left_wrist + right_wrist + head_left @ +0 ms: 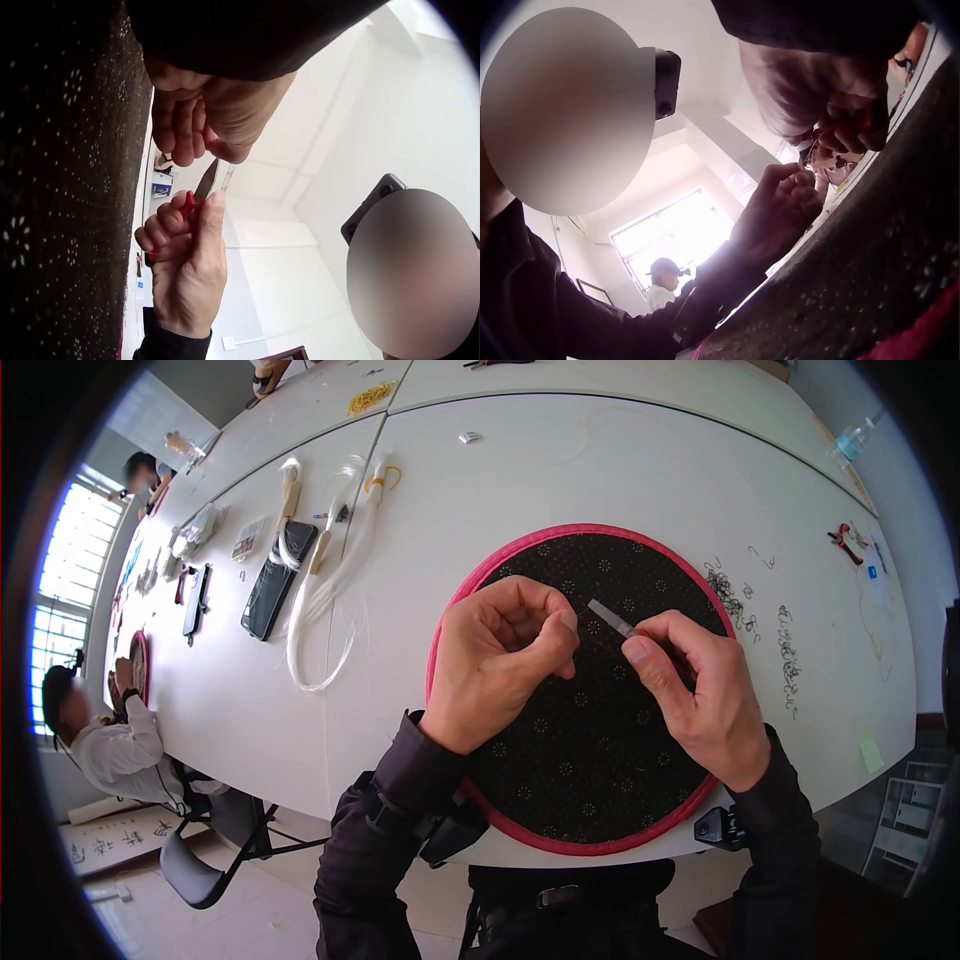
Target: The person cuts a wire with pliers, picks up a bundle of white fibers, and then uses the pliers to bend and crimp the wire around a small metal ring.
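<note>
Over a round dark mat [560, 760] with a pink rim, the left hand [500, 655] has its thumb and index fingertips pinched together; what lies between them is too small to make out. Facing it, the right hand [705, 690] grips a small tool with a grey metal blade [610, 617], whose tip points toward the left fingertips. In the left wrist view the blade [208, 182] has red handles [189, 205], held in the curled fingers of the right hand [184, 270], just below the left hand [214, 112].
Dark curled pieces [735, 600] lie right of the mat. Pale fibre bundles [325, 580] and a black phone [280, 582] lie to the left. Red-handled pliers [845, 544] are at the far right. Another person [110, 735] sits at the table's left side.
</note>
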Motion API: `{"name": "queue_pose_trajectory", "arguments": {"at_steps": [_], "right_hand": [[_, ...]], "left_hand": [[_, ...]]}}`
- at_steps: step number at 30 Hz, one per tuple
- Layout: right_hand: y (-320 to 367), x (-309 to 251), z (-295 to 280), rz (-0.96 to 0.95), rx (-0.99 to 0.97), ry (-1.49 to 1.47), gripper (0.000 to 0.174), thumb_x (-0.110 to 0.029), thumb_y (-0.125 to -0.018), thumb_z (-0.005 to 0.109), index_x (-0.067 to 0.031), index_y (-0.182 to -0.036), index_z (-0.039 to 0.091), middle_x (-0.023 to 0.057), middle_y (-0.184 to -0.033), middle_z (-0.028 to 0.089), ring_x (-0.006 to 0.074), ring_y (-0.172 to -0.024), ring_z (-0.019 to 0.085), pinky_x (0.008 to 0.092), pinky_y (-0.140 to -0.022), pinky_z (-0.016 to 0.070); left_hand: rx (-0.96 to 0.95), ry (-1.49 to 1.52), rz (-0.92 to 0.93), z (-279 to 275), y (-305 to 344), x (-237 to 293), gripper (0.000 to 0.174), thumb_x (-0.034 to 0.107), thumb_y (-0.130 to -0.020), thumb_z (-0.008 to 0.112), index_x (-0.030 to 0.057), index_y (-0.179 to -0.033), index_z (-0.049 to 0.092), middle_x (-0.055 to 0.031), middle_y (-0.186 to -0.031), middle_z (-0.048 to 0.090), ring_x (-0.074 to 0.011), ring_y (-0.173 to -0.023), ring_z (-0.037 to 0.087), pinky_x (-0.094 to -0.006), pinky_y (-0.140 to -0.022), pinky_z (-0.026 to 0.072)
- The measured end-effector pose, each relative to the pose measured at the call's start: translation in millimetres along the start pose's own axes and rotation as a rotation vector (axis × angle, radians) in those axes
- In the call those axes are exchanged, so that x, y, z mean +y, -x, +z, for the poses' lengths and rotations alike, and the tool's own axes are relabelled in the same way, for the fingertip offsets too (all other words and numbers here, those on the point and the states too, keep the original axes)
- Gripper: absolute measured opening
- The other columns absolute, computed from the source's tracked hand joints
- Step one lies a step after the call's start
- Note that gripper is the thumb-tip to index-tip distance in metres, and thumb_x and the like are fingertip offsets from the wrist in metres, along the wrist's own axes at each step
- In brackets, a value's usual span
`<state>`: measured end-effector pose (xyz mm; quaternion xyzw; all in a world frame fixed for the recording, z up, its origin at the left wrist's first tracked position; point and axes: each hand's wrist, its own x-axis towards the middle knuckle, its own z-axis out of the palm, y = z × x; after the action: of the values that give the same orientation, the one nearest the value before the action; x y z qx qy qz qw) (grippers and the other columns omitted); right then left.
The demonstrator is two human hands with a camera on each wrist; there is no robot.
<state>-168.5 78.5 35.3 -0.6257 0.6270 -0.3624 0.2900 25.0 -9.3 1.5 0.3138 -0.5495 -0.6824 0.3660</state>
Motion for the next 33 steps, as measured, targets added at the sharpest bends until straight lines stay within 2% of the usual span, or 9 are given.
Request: {"name": "queue_pose_trajectory", "arguments": {"at_steps": [4,8,11,17,20,23,26,29,33], "right_hand": [[-1.9,3.9,-6.4,0.014,0.127,0.023,0.029,-0.026,-0.102,0.065,0.0014,-0.093,0.066,0.0063,-0.066,0.057,0.0094,-0.058,0.053,0.0275,-0.054,0.0404],[-5.7,10.6,-23.1,0.043,0.265,-0.034,0.036,-0.033,-0.103,0.062,0.0017,-0.093,0.066,-0.0009,-0.068,0.051,0.0064,-0.062,0.041,0.0246,-0.056,0.0338],[-7.2,19.4,-38.4,0.072,0.313,-0.028,0.042,-0.038,-0.104,0.059,0.0012,-0.09,0.066,-0.0016,-0.069,0.052,0.0058,-0.062,0.041,0.0242,-0.057,0.0343],[-6.7,22.4,-53.4,0.12,0.366,-0.022,0.05,-0.047,-0.104,0.055,-0.0015,-0.087,0.065,-0.0003,-0.068,0.054,0.0073,-0.061,0.042,0.0255,-0.059,0.0385],[-4.4,20.2,-59.1,0.167,0.302,0.081,0.048,-0.045,-0.105,0.055,-0.0012,-0.089,0.065,0.0022,-0.071,0.058,0.0091,-0.065,0.049,0.0265,-0.065,0.0438],[-4.2,21.6,-55.9,-0.006,0.424,0.101,0.045,-0.041,-0.106,0.054,0.0,-0.092,0.064,0.0046,-0.077,0.062,0.0119,-0.073,0.057,0.0287,-0.073,0.0474],[8.8,-6.5,-46.0,0.025,0.314,0.142,0.042,-0.037,-0.106,0.053,0.0009,-0.095,0.064,0.0066,-0.081,0.064,0.0147,-0.08,0.061,0.0295,-0.079,0.0488],[16.5,-18.9,-30.8,0.118,0.051,0.222,0.039,-0.035,-0.105,0.055,0.0008,-0.094,0.065,0.011,-0.073,0.061,0.0206,-0.067,0.059,0.0343,-0.066,0.0459],[13.2,-21.9,-12.3,0.159,-0.036,0.118,0.038,-0.035,-0.104,0.056,0.0008,-0.094,0.066,0.0128,-0.071,0.06,0.0248,-0.066,0.059,0.0377,-0.064,0.0447]], "left_hand": [[-0.001,0.011,-0.006,-4.2,-2.1,-1.3,0.011,0.009,-0.097,0.062,-0.0015,-0.093,0.063,-0.0051,-0.082,0.067,-0.01,-0.068,0.065,-0.0234,-0.066,0.0522],[-0.006,0.06,-0.053,-8.7,-4.7,-2.6,0.011,0.01,-0.097,0.062,-0.0007,-0.092,0.063,-0.0053,-0.08,0.066,-0.0108,-0.066,0.064,-0.0245,-0.064,0.0508],[-0.03,0.083,-0.076,-6.4,-4.7,-1.2,0.009,0.008,-0.096,0.061,0.0001,-0.091,0.063,-0.0052,-0.079,0.066,-0.0112,-0.064,0.063,-0.0249,-0.063,0.05],[-0.041,0.096,-0.083,-9.7,-5.8,-4.3,0.008,0.007,-0.095,0.061,0.0002,-0.091,0.062,-0.0054,-0.079,0.066,-0.0112,-0.063,0.063,-0.0247,-0.063,0.0495],[-0.041,0.063,-0.072,-10.2,-5.1,-2.5,0.007,0.008,-0.095,0.06,0.0013,-0.092,0.061,-0.0067,-0.08,0.066,-0.0135,-0.063,0.063,-0.0267,-0.064,0.0508],[-0.05,0.045,-0.006,-8.7,-3.5,-2.0,0.011,0.009,-0.097,0.062,-0.0004,-0.092,0.062,-0.0052,-0.08,0.066,-0.0104,-0.064,0.063,-0.0235,-0.062,0.0503],[-0.049,0.024,0.019,-6.1,-2.0,-2.2,0.011,0.009,-0.098,0.062,-0.0007,-0.093,0.062,-0.0049,-0.081,0.066,-0.0098,-0.065,0.064,-0.0227,-0.063,0.0511],[-0.016,0.02,0.026,-4.2,-0.3,-0.4,0.01,0.009,-0.097,0.062,-0.0009,-0.094,0.062,-0.0046,-0.081,0.066,-0.0095,-0.066,0.064,-0.0225,-0.063,0.0515],[-0.019,0.036,0.043,-4.1,0.2,-1.8,0.01,0.008,-0.097,0.062,-0.0011,-0.094,0.062,-0.0041,-0.081,0.066,-0.009,-0.067,0.064,-0.0223,-0.063,0.0517]]}}
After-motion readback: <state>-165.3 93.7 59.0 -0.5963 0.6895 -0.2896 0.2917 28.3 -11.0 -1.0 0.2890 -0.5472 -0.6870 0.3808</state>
